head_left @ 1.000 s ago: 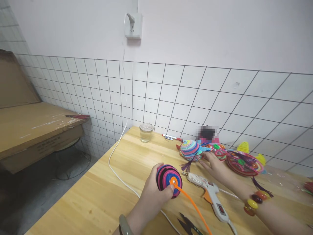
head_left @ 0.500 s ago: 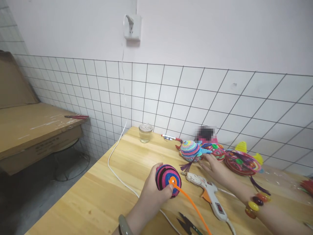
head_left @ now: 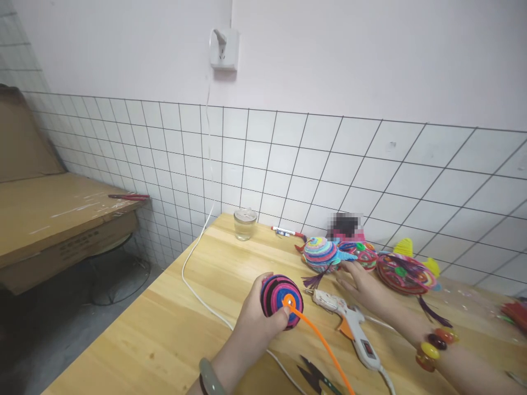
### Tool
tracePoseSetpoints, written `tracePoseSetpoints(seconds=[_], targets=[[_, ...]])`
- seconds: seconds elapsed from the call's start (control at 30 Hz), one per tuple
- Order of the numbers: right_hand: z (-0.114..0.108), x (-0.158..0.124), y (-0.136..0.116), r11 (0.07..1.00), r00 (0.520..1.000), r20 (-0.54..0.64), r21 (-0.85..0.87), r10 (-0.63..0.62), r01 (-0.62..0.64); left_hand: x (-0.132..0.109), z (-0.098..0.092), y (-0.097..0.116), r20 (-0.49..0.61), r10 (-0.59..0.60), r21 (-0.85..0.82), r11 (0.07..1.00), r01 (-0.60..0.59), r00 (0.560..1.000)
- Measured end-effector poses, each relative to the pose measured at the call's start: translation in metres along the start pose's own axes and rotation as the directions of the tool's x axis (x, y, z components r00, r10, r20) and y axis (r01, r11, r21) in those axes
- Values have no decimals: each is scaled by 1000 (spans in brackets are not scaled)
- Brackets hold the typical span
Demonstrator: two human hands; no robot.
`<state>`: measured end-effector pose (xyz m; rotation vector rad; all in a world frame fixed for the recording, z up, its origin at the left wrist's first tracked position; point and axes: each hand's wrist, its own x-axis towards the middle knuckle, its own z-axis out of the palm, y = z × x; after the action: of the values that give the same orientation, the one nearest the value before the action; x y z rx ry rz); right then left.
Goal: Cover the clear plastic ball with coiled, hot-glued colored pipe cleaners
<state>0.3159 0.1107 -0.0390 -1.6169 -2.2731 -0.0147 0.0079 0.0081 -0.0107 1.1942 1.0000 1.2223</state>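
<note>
My left hand (head_left: 263, 318) is closed around a round ball (head_left: 276, 291) wrapped in pink, blue and black fuzzy stripes. Its thumb presses beside a small orange coil, from which an orange fuzzy strand (head_left: 323, 339) trails toward the lower right. My right hand (head_left: 358, 282) lies with fingers stretched out by the tail of a striped blue, pink and yellow fish figure (head_left: 320, 253); whether they touch it I cannot tell. Just below that hand a white glue gun (head_left: 349, 322) with an orange trigger rests on the table. Dark thread snips (head_left: 315, 376) lie at the lower edge.
Other colourful stuffed figures (head_left: 405, 274) with tassels sit at the back right. A glass jar (head_left: 245, 224) and a marker (head_left: 287, 231) stand and lie near the tiled wall. A white cord (head_left: 189, 274) runs from the socket (head_left: 224, 49) along the wooden table (head_left: 135, 340).
The view shifts very slightly. My left hand keeps hold of the striped ball in nearly the same spot, and my right hand stays beside the fish figure.
</note>
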Motion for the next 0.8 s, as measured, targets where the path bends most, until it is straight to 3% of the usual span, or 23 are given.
tracePoseSetpoints(seconds=[0.23,0.37,0.57,0.8], targets=[[-11,-5,-10,1000,999,-25,-13,-28,27,1,-3,1,-14,1,-29,1000,-1,1000],[-20,-16,-20,999,997,-59,-10,-44,44,2,-9,3,-6,-5,-131,991,4,1000],[-35,-47,-62,998,997,-37,26,-63,64,2,-15,4,53,37,-356,935,-16,998],[-43,-82,-113,982,985,89,135,-146,134,3,-17,-3,130,35,-428,903,25,991]])
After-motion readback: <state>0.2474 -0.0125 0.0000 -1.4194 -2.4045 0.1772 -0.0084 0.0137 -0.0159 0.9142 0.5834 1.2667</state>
